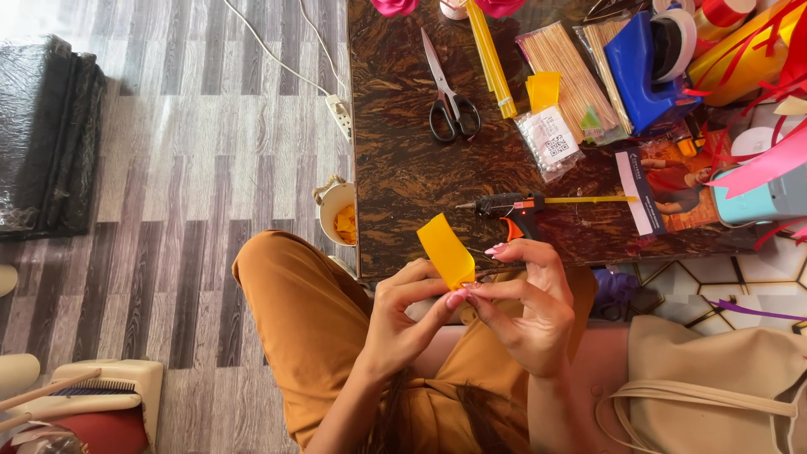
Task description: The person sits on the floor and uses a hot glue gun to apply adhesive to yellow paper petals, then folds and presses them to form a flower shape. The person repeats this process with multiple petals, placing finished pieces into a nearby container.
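A yellow ribbon piece [446, 250] was pinched closed between the left hand [409, 315] and right hand [525, 307], just off the table's [403, 185] near edge; folding seemingly underway, a firm crease needed next.

Grey plank floor [193, 168], perhaps laminate.

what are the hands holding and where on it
Both hands pinch a folded piece of orange ribbon at its lower end: left hand from the left, right hand from the right.
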